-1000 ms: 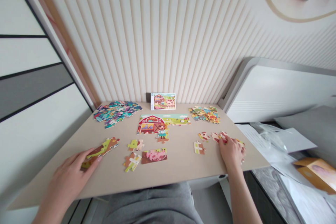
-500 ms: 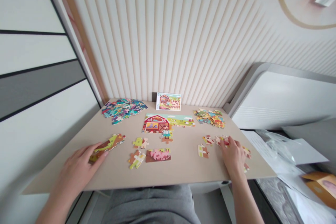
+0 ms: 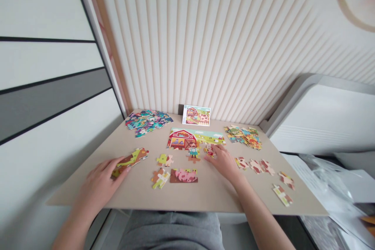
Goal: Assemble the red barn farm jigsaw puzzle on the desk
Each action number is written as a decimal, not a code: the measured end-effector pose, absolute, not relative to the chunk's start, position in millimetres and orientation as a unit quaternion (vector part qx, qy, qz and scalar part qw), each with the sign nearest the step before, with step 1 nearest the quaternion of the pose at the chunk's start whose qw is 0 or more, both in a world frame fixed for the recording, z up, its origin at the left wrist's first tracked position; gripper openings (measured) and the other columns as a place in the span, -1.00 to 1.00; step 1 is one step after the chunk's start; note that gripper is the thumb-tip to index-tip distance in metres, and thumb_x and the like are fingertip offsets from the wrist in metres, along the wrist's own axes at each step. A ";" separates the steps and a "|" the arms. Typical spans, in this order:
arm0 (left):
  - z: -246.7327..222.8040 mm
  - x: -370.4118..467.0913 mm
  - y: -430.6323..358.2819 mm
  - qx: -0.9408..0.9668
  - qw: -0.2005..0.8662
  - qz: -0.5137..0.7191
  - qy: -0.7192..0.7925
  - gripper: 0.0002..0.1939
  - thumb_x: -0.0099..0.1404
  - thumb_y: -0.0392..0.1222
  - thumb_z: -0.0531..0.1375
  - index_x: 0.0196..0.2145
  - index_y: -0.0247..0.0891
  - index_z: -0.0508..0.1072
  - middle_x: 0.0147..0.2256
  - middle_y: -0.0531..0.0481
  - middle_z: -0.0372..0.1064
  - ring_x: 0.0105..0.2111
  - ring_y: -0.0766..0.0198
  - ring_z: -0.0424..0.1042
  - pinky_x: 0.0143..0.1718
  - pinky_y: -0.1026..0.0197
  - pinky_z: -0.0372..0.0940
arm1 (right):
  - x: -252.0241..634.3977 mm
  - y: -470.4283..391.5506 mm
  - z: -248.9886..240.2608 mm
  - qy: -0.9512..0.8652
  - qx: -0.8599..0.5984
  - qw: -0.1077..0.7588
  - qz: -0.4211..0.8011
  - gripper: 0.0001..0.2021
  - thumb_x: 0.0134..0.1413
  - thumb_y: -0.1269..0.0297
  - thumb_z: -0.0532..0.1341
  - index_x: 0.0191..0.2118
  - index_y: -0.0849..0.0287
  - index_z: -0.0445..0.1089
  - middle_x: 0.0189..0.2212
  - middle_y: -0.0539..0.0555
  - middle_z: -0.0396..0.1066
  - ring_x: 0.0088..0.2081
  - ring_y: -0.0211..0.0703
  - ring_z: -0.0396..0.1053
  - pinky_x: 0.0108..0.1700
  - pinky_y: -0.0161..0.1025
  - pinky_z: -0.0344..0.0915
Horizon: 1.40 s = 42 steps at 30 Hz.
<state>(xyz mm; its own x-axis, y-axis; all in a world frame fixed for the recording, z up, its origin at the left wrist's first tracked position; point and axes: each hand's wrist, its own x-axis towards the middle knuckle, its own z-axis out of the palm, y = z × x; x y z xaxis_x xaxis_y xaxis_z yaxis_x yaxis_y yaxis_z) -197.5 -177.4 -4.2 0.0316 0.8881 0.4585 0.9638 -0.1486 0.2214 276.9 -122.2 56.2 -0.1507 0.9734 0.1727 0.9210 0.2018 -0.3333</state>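
A strip of joined brown and green puzzle pieces [image 3: 135,158] lies at the table's left. My left hand [image 3: 101,183] is closed around its near end, thumb on one side and fingers on the other. My right hand [image 3: 225,164] holds a cow-patterned puzzle piece [image 3: 209,150] at the lower edge of the partly joined farm puzzle [image 3: 182,137], just right of the figure piece [image 3: 193,151]. The fingers partly cover that piece; whether it is joined I cannot tell. Below lie a joined pig section [image 3: 184,175], a green and pink pair [image 3: 165,159] and a fence section [image 3: 161,178].
A picture card [image 3: 196,115] leans against the ribbed wall. Piles of blue-purple pieces [image 3: 148,121] and yellow-orange pieces [image 3: 244,136] lie at the back corners. Several spotted pieces [image 3: 256,166] and a fence piece [image 3: 283,195] are spread on the right.
My right hand has moved left from the spotted pieces on the right to the farm puzzle, bringing a cow-patterned piece. My left hand stays on its strip. The view has shifted slightly.
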 end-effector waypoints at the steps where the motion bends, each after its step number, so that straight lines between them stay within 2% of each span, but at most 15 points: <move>1: -4.4 -197.4 -177.6 -0.715 0.074 -0.254 -0.647 -0.51 0.40 0.16 0.10 0.15 -0.15 0.39 0.04 -0.19 0.50 0.02 -0.08 0.47 0.09 -0.04 0.28 | 283.5 -120.8 54.7 -0.760 -0.619 0.174 0.090 -0.43 0.22 -0.04 0.28 0.27 0.06 0.34 0.17 0.22 0.37 0.13 0.14 0.39 0.13 -0.04 0.32; 5: -5.4 -198.6 -178.5 -0.715 0.071 -0.250 -0.649 -0.51 0.41 0.16 0.09 0.16 -0.15 0.37 0.05 -0.19 0.49 0.03 -0.07 0.46 0.11 -0.04 0.27 | 308.1 -111.8 52.8 -0.785 -0.574 0.174 0.155 -0.36 0.19 0.09 0.29 0.36 0.08 0.24 0.28 0.19 0.27 0.25 0.10 0.27 0.29 0.00 0.18; 11: -8.7 -200.6 -178.5 -0.714 0.069 -0.239 -0.654 -0.51 0.42 0.17 0.08 0.16 -0.14 0.36 0.06 -0.19 0.48 0.05 -0.06 0.44 0.13 -0.03 0.25 | 312.5 -91.0 56.2 -0.799 -0.525 0.170 0.238 -0.33 0.12 0.17 0.32 0.35 0.00 0.26 0.23 0.11 0.35 0.11 0.05 0.39 0.22 0.00 0.27; 17: -8.3 -199.3 -177.9 -0.714 0.067 -0.242 -0.653 -0.49 0.43 0.19 0.07 0.17 -0.15 0.35 0.07 -0.17 0.46 0.05 -0.05 0.43 0.13 -0.02 0.24 | 299.2 -94.3 52.8 -0.812 -0.516 0.202 0.182 -0.44 0.17 0.10 0.28 0.28 0.05 0.36 0.12 0.14 0.40 0.13 0.06 0.36 0.23 -0.01 0.25; 26: -6.6 -198.4 -178.7 -0.712 0.073 -0.244 -0.654 -0.48 0.42 0.20 0.06 0.15 -0.16 0.37 0.06 -0.16 0.47 0.04 -0.04 0.43 0.14 -0.01 0.25 | 279.5 -90.3 44.8 -0.803 -0.538 0.238 0.099 -0.51 0.26 0.00 0.24 0.22 0.07 0.41 0.00 0.16 0.42 0.03 0.03 0.39 0.13 -0.05 0.31; 33: -3.7 -196.5 -179.6 -0.710 0.069 -0.246 -0.656 -0.48 0.42 0.21 0.05 0.15 -0.15 0.38 0.06 -0.17 0.47 0.05 -0.05 0.43 0.14 -0.01 0.26 | 275.9 -83.2 40.3 -0.805 -0.540 0.227 0.092 -0.62 0.28 -0.02 0.23 0.11 0.00 0.49 0.00 0.11 0.40 0.07 0.01 0.37 0.17 -0.06 0.28; 42: -4.3 -197.2 -179.8 -0.712 0.072 -0.243 -0.656 -0.48 0.42 0.21 0.07 0.15 -0.16 0.38 0.06 -0.17 0.47 0.04 -0.05 0.44 0.13 -0.01 0.26 | 274.0 -90.8 42.2 -0.836 -0.513 0.190 0.034 -0.65 0.39 0.03 0.13 0.17 -0.12 0.47 0.05 0.12 0.36 0.08 0.05 0.31 0.21 0.01 0.21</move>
<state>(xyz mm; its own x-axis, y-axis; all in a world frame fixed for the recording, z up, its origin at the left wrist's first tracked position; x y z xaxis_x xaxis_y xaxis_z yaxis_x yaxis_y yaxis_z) -197.2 -179.8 -4.3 0.0229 0.8979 0.4395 0.9677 -0.1303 0.2158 274.0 -90.8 42.2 -0.4017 0.8711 0.2824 0.8453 0.4713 -0.2516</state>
